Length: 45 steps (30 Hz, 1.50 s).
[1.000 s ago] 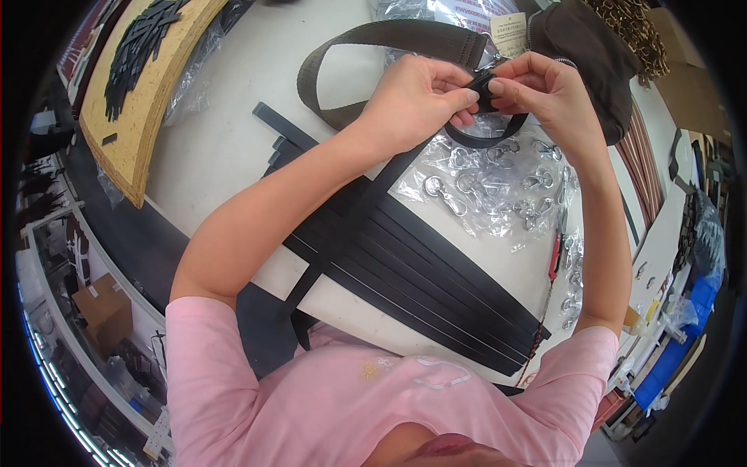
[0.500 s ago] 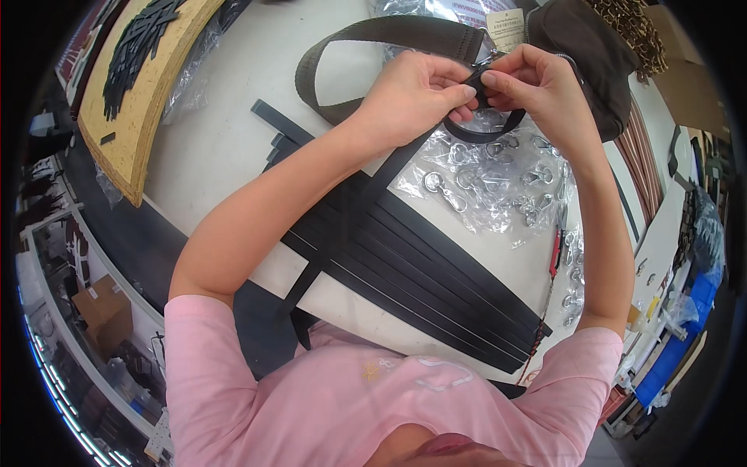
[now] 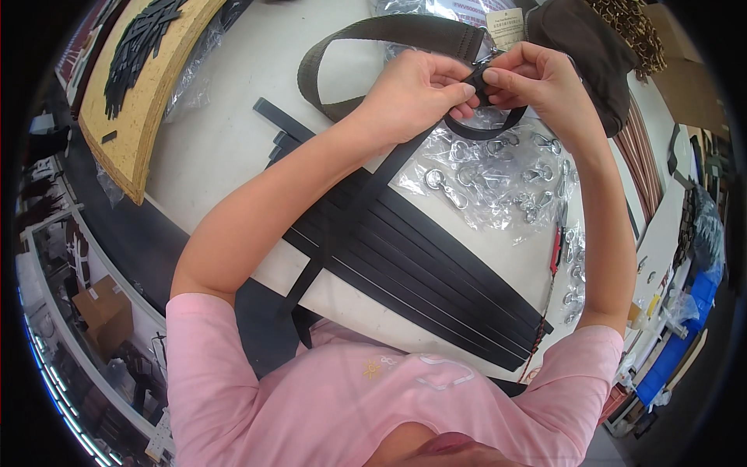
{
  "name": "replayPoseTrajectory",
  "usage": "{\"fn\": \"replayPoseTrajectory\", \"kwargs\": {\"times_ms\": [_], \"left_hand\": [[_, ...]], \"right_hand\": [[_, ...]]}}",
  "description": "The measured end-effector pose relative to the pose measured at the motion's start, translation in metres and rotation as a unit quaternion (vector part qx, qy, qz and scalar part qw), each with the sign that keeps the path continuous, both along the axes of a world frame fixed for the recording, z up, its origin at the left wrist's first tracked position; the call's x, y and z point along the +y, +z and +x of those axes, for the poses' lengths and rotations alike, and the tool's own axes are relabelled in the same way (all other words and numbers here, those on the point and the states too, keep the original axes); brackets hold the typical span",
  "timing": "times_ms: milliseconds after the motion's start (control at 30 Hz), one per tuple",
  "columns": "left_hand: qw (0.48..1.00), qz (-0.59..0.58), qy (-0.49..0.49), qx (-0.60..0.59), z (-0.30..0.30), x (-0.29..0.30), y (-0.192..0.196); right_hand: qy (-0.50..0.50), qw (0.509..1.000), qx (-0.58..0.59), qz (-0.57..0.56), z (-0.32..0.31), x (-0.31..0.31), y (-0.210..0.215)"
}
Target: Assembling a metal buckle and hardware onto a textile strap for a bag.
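Pinching one black strap (image 3: 366, 194) together, left hand (image 3: 412, 93) and right hand (image 3: 537, 82) close above bagged metal clasps (image 3: 490, 175); a cream tag (image 3: 506, 27) lies at the table's (image 3: 218, 140) far edge.

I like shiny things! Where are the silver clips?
In the head view, the silver clips lie on crinkly clear plastic on the white table, right of centre, just below both hands and beside the flat black straps.
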<state>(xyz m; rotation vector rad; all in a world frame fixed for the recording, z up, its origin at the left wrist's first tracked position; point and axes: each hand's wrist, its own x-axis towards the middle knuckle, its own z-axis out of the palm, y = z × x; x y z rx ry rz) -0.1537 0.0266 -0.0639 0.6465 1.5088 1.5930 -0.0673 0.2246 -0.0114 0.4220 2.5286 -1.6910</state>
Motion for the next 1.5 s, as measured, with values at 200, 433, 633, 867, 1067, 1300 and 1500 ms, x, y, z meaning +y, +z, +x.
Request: {"fn": "replayPoseTrajectory", "kwargs": {"times_ms": [200,433,633,867,1067,1300,1500], "left_hand": [[1.0,0.002,-0.001,-0.003,0.0,0.001,-0.001],[1.0,0.0,-0.003,0.002,-0.001,0.0,0.001],[0.999,0.03,0.004,-0.009,-0.002,0.001,-0.003],[1.0,0.022,0.003,-0.008,-0.002,0.002,-0.002],[0.999,0.031,0.002,-0.016,-0.003,0.003,-0.005],[0.999,0.033,0.006,-0.034,-0.002,0.004,-0.003],[0.998,0.052,0.015,-0.039,-0.002,0.004,-0.007]], "right_hand": [[0.003,1.0,0.003,0.004,0.001,-0.001,0.0],[0.004,1.0,0.012,0.023,0.001,-0.003,-0.001],[0.009,0.999,0.013,0.03,0.0,-0.004,-0.001],[0.007,0.999,0.011,0.044,0.0,-0.007,0.001],[-0.007,0.997,0.024,0.067,0.001,-0.013,0.001],[-0.024,0.984,0.059,0.168,0.006,-0.026,0.004],[-0.028,0.982,0.053,0.176,0.005,-0.027,0.006]]}}
